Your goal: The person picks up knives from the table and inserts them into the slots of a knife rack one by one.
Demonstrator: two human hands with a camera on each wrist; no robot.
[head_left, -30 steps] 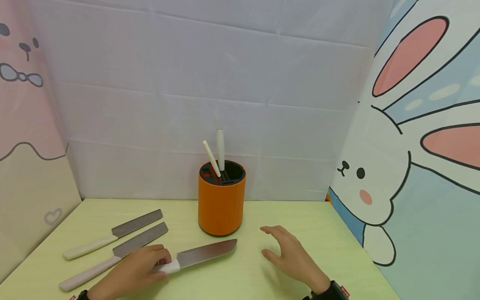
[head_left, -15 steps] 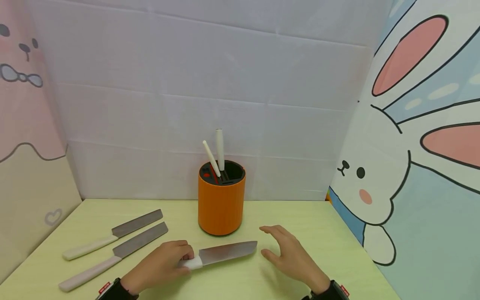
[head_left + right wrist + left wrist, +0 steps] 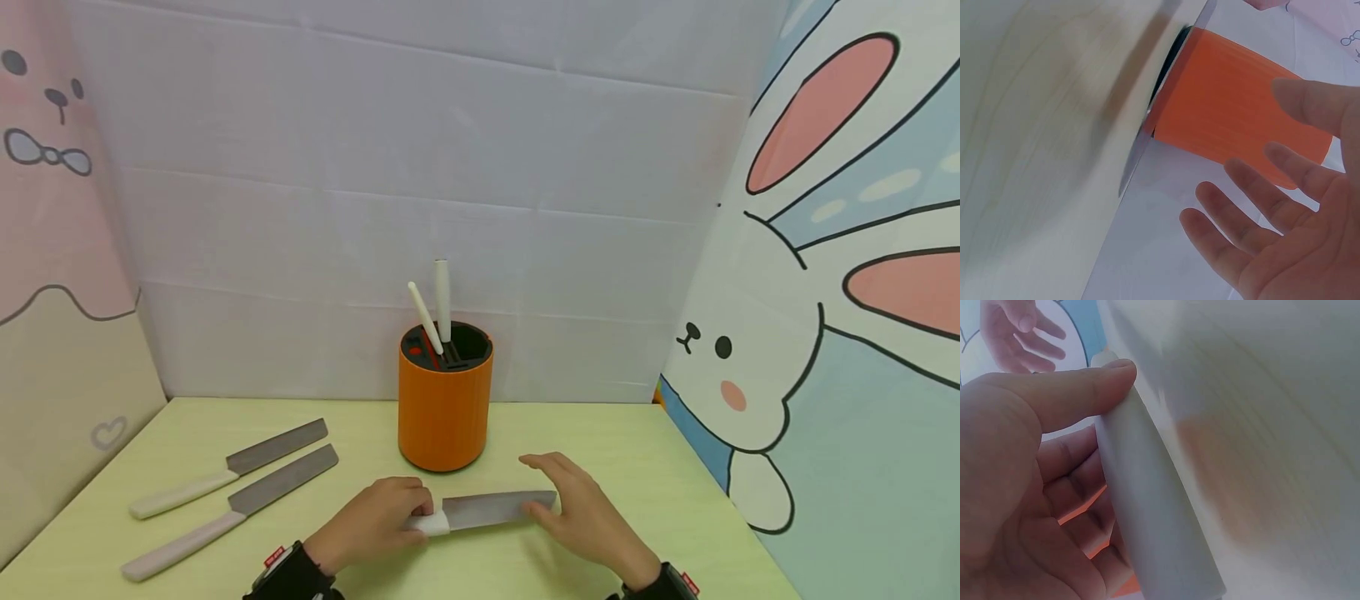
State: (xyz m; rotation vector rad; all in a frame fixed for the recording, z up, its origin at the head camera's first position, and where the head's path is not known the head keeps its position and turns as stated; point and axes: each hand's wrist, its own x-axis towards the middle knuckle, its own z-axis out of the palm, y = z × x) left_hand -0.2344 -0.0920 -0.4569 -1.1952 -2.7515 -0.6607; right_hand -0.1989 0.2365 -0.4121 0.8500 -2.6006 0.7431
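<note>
My left hand (image 3: 378, 521) grips the white handle (image 3: 1147, 506) of a kitchen knife (image 3: 487, 510), thumb along one side and fingers curled round the other. Its broad steel blade points right, held just over the table. In the head view the blade's tip end overlaps my right thumb. My right hand (image 3: 588, 521) hovers at the right with fingers spread and relaxed, holding nothing. In the right wrist view the blade (image 3: 1138, 150) shows edge-on, apart from the right fingers (image 3: 1235, 237).
An orange round knife block (image 3: 444, 421) stands behind the hands, with two white-handled utensils (image 3: 442, 300) upright in its black top. Two cleaver-like knives, a nearer one (image 3: 285, 483) and a farther one (image 3: 277, 446), lie on the table at the left. A white cloth backdrop (image 3: 300, 250) rises behind.
My left hand has carried the knife rightward across the front of the knife block, bringing the blade to my right hand. The right hand has stayed nearly still.
</note>
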